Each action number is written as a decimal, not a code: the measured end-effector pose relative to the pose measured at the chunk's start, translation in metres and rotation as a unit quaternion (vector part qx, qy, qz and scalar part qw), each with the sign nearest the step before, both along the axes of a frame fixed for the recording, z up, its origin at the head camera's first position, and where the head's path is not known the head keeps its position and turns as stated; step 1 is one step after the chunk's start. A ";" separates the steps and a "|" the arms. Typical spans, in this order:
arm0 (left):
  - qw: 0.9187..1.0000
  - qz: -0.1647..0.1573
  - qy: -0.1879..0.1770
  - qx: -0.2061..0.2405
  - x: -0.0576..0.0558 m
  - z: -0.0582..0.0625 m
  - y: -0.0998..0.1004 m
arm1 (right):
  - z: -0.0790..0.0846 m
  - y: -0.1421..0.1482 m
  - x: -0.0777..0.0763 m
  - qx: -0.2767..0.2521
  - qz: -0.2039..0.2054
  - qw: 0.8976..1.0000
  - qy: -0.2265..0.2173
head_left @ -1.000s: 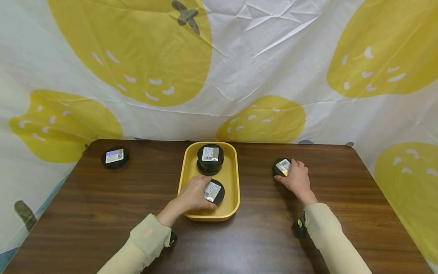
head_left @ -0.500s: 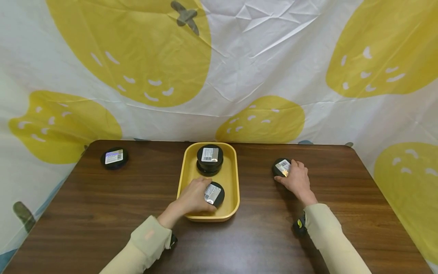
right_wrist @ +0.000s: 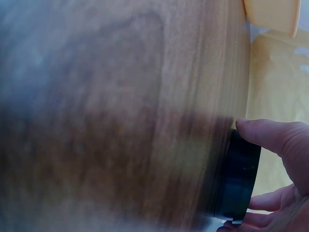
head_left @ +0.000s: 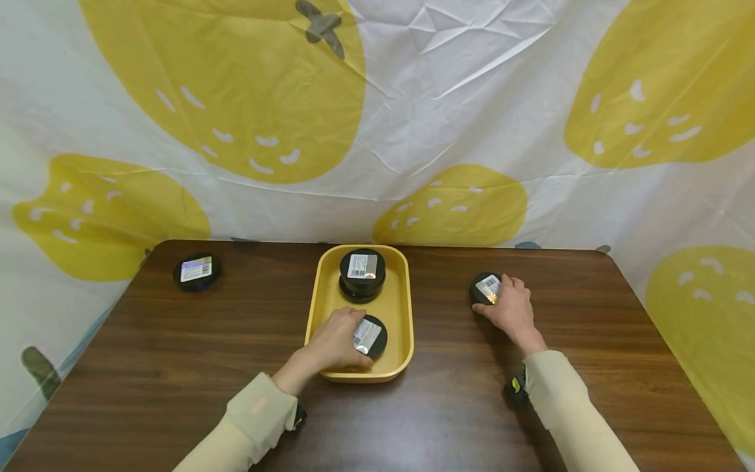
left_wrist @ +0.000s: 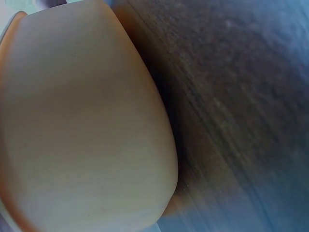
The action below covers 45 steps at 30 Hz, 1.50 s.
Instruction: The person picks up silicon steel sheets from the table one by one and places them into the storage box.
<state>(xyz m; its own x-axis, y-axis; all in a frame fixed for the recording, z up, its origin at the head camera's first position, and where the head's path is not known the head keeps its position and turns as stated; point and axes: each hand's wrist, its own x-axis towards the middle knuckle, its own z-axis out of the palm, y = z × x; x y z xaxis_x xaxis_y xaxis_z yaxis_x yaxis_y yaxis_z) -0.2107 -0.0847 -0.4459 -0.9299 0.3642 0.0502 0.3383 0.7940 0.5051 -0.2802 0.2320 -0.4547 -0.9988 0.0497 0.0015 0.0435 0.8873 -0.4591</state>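
Note:
My left hand point(head_left: 335, 337) reaches into the yellow tray point(head_left: 411, 314) and grips a flat, round black container point(head_left: 371, 335) with a silver-white label on top. Thumb and fingers sit on either side of it, near the tray's front end. Behind it in the tray, two similar black containers point(head_left: 362, 264) look stacked. On the table to the right, my right hand point(head_left: 512, 308) holds another labelled black container point(head_left: 485, 287) by its edges. The right wrist view shows its dark side wall point(right_wrist: 237, 176) between thumb and fingers. In the left wrist view, the tray's outer wall point(left_wrist: 87, 116) hides the left hand.
One more labelled black container point(head_left: 197, 272) lies alone at the table's back left. The dark brown wooden table point(head_left: 448, 406) has rounded back corners. A white curtain with yellow fruit shapes point(head_left: 451, 204) hangs right behind the back edge.
My left hand and its container have come slightly down and toward the tray's front end. The right hand and its container stay in place.

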 end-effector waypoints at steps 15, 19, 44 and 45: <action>0.999 0.000 -0.011 -0.036 0.000 0.004 0.003 | 0.003 0.000 -0.003 0.010 -0.002 1.000 -0.007; 0.999 0.001 -0.013 -0.035 0.001 0.004 0.003 | 0.003 -0.001 -0.003 0.007 0.001 1.000 -0.005; 0.999 -0.003 -0.008 -0.037 0.002 0.001 0.003 | 0.001 -0.002 -0.003 -0.005 -0.020 0.999 -0.025; 0.999 -0.003 -0.008 -0.038 0.002 0.001 0.002 | 0.001 -0.002 -0.003 -0.004 -0.020 0.999 -0.026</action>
<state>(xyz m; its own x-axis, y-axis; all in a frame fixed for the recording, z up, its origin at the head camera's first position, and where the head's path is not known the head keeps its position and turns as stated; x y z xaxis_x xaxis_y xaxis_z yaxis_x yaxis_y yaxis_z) -0.2082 -0.0822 -0.4451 -0.9285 0.3713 0.0074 0.3349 0.8285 0.4488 -0.2834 0.2297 -0.4535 -0.9947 0.0895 -0.0508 0.1029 0.8810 -0.4618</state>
